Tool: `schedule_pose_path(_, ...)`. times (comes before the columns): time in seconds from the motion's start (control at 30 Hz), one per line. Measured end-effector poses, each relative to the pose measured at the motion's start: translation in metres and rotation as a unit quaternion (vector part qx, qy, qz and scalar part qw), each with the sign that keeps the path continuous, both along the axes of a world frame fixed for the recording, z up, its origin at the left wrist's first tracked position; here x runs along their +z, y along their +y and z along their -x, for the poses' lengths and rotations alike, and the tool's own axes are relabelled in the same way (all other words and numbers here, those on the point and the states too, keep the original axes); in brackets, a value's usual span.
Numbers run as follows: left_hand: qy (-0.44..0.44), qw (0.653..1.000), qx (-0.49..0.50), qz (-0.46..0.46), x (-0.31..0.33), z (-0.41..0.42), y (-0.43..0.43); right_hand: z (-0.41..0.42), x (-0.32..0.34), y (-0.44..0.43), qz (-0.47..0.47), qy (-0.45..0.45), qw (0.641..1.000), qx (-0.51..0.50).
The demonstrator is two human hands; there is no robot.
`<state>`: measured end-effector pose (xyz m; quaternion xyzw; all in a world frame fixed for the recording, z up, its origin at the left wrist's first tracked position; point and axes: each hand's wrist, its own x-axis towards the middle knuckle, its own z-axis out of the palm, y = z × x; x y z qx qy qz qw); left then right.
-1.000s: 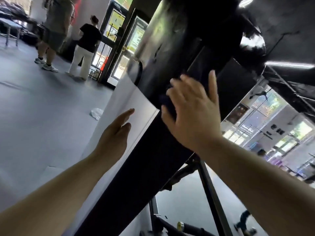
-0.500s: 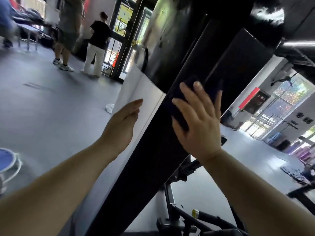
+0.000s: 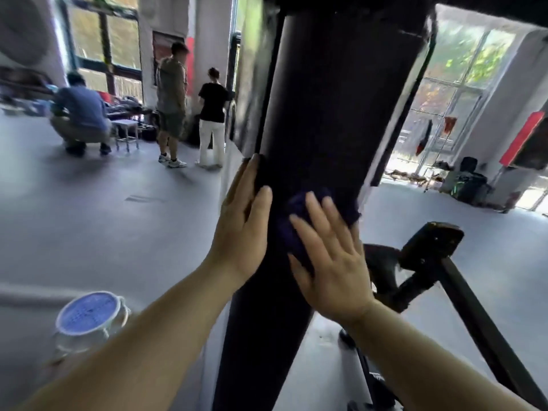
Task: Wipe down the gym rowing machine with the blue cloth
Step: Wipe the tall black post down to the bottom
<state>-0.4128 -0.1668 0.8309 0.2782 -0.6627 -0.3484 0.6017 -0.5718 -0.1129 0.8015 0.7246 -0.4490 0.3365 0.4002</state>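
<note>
Blue cloth (image 3: pixel 297 203) sits mid-frame, pinned against the rowing machine's black panel (image 3: pixel 335 114) under our right hand (image 3: pixel 332 262). Its fingers are spread and nearly straight, pressing rather than gripping. Left hand (image 3: pixel 240 229) lies flat on the panel's left edge just beside it, fingers straight, holding nothing. Panel's long axis runs bottom centre to top of frame. We judge the next stroke follows it, right hand leading.

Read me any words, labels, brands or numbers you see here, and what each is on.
None can be read.
The lid of the clear jar carries faint marks, too blurred to read.
The red panel and the black rowing machine show no lettering.
</note>
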Motion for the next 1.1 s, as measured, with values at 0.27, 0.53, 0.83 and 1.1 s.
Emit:
schedule_pose_path(0.27, -0.036, 0.995, 0.095, -0.024, -0.036, 0.022, 0.008, 0.002, 0.065, -0.013, 0.062, -0.205, 0.974, 0.074)
schedule_pose_path(0.53, -0.085, 0.962, 0.218, 0.142, -0.009, 0.025, -0.002, -0.024, -0.051, 0.004, -0.076, -0.492, 0.858, 0.126)
schedule_pose_path(0.83, -0.060, 0.956, 0.196, 0.211, -0.013, 0.035, -0.015, -0.033, 0.009, -0.020, 0.065, -0.521, 0.841, 0.130)
schedule_pose_path(1.1, -0.055, 0.958, 0.169, 0.226, -0.063, 0.031, -0.022, -0.038, -0.030, -0.014, 0.038, -0.567, 0.815, 0.114)
